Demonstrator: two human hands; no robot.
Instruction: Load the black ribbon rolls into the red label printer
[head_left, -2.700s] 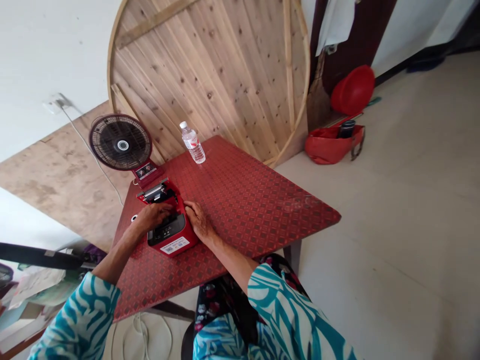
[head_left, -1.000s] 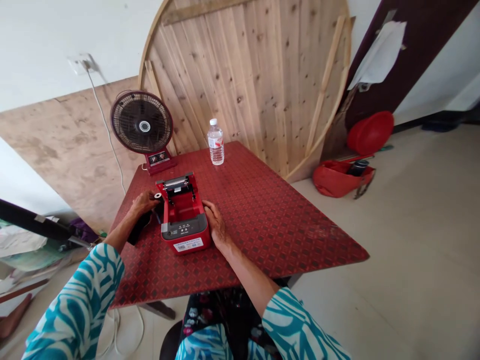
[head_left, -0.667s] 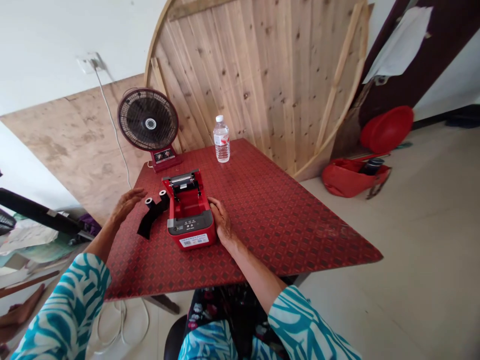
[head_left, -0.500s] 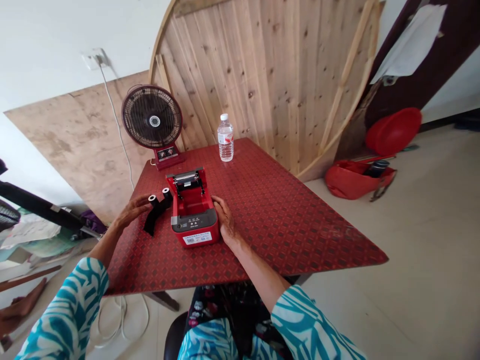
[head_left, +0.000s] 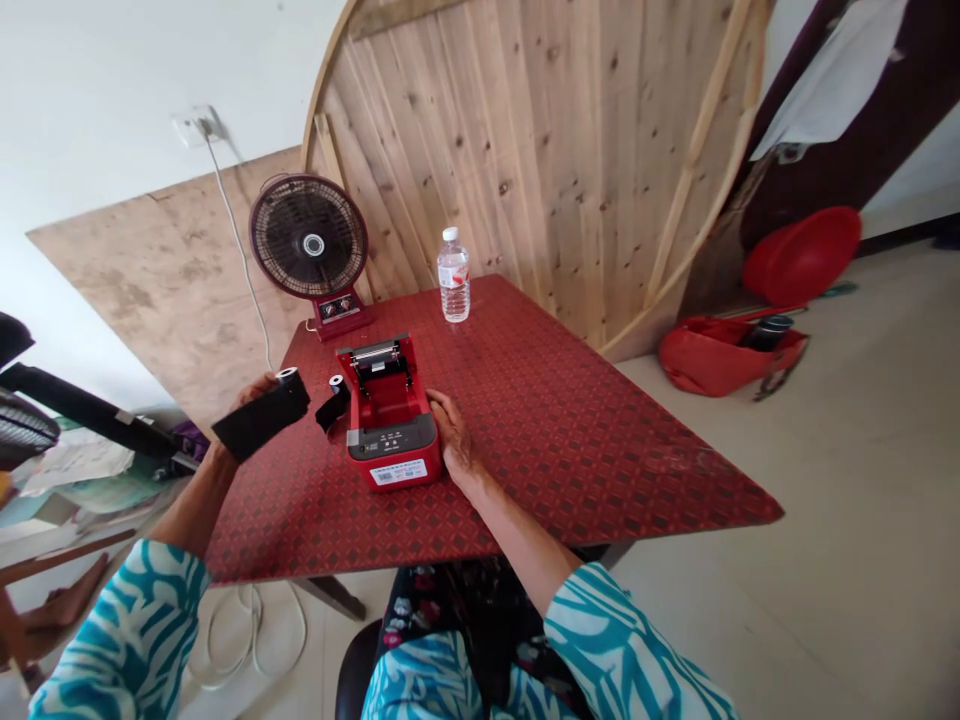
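A red label printer with a grey top panel stands on the table, its lid tipped back. My right hand holds the printer's right side, fingers along the edge. To the left, my left hand is closed around a black ribbon roll with a pale core, raised above the table. A wide strip of black ribbon hangs from the roll and hides part of the fingers. Another black ribbon roll lies close by the printer's left side, a short piece of it loose.
A fan and a clear bottle stand at the back of the red patterned table. Behind leans a large wooden disc. A red bag and a red basin are on the right.
My left hand has taken hold of one black ribbon roll and lifted it up and left, its strip now spread out. My right hand stays at the printer.
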